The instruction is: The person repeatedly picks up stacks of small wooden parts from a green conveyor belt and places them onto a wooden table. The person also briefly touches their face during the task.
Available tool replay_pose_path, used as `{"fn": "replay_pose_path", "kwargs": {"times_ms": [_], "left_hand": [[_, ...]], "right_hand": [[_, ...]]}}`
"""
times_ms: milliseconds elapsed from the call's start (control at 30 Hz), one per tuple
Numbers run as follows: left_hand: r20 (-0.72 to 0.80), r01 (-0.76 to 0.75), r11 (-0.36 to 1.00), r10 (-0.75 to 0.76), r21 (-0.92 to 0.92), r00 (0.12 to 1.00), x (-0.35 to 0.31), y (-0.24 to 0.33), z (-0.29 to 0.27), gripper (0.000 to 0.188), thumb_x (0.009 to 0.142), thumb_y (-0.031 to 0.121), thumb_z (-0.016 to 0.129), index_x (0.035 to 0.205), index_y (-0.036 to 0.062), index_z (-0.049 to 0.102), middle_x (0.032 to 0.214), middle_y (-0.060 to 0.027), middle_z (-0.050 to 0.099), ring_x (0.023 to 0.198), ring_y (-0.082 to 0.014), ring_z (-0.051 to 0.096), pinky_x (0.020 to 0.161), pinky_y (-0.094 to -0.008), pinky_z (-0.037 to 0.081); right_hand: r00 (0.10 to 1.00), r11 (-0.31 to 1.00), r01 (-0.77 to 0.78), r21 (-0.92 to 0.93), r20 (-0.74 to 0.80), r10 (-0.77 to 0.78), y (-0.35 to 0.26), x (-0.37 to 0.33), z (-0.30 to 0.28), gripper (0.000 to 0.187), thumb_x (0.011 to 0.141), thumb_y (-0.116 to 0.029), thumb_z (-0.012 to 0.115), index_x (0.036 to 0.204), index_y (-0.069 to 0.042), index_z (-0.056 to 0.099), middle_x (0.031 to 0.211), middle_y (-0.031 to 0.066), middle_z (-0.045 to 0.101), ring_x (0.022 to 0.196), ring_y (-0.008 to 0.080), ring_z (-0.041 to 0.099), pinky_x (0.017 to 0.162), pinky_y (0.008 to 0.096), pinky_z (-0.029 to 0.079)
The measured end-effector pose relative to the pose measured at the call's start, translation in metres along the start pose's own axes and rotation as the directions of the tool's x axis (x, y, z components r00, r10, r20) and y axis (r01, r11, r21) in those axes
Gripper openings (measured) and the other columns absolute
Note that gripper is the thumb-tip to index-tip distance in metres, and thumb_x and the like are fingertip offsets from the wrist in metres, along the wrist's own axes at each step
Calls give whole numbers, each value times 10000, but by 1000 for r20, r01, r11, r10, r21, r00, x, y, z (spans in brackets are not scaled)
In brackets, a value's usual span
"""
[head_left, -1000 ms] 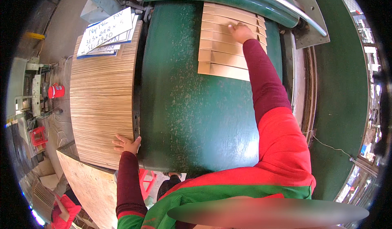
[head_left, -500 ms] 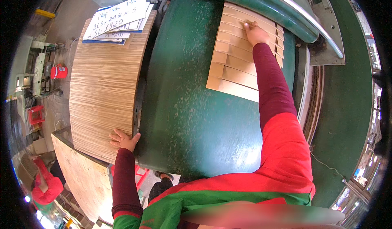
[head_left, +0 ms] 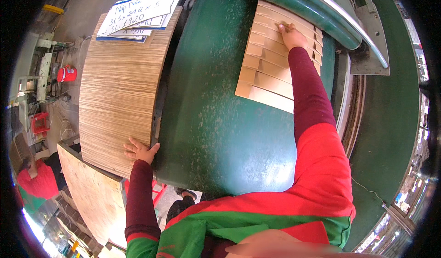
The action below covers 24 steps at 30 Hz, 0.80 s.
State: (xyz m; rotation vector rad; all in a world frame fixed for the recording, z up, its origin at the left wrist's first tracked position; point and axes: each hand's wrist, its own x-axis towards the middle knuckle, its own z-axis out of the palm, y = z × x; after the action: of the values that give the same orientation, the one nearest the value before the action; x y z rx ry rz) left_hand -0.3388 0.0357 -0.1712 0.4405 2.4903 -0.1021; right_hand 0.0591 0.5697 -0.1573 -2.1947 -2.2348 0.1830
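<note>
My right hand (head_left: 292,36) presses flat on fanned pale wooden slats (head_left: 266,74), partly under the green roller (head_left: 294,0); left hand (head_left: 140,150) spread on the striped veneer stack (head_left: 119,92).

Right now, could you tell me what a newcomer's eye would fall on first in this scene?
Probably the fan of pale wooden slats overlapping on the green machine table, with the right hand pressed flat on them near the roller guard. Next, the tall stack of thin wood strips to the left, its near corner touched by the left hand, with papers on its far end.

Bright even daylight, sharp centre (edges bent, dark).
</note>
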Motion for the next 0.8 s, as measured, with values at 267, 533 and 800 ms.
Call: {"fn": "replay_pose_path", "kwargs": {"times_ms": [267, 533, 800], "left_hand": [[-2, 17, 996, -17, 85, 1000, -4, 6, -2, 1348, 597, 599, 777, 1463, 201, -175, 1492, -264, -215, 1359, -523, -138, 1004, -724, 104], [41, 2, 996, -6, 91, 999, -14, 13, -11, 1379, 582, 578, 794, 1457, 175, -193, 1486, -272, -224, 1358, -528, -137, 993, -732, 109], [97, 17, 995, -27, 99, 995, -23, 21, -20, 1393, 577, 555, 793, 1449, 134, -208, 1480, -286, -227, 1363, -517, -144, 996, -726, 100]], "right_hand": [[1000, 1000, 12, -3, 11, -11, -5, -12, -10, 638, 893, -639, 343, 1236, -124, 499, 1074, 177, 656, 1006, 335, 630, 843, 437, 486], [993, 988, 117, -100, 19, -115, 5, 15, -17, 685, 893, -638, 337, 1279, -88, 474, 1283, 208, 523, 1187, 334, 512, 952, 515, 405], [977, 966, 184, -180, 145, -159, 12, 86, 0, 811, 881, -696, 205, 1433, -117, 339, 1456, 171, 349, 1357, 336, 312, 1114, 486, 213]]}}
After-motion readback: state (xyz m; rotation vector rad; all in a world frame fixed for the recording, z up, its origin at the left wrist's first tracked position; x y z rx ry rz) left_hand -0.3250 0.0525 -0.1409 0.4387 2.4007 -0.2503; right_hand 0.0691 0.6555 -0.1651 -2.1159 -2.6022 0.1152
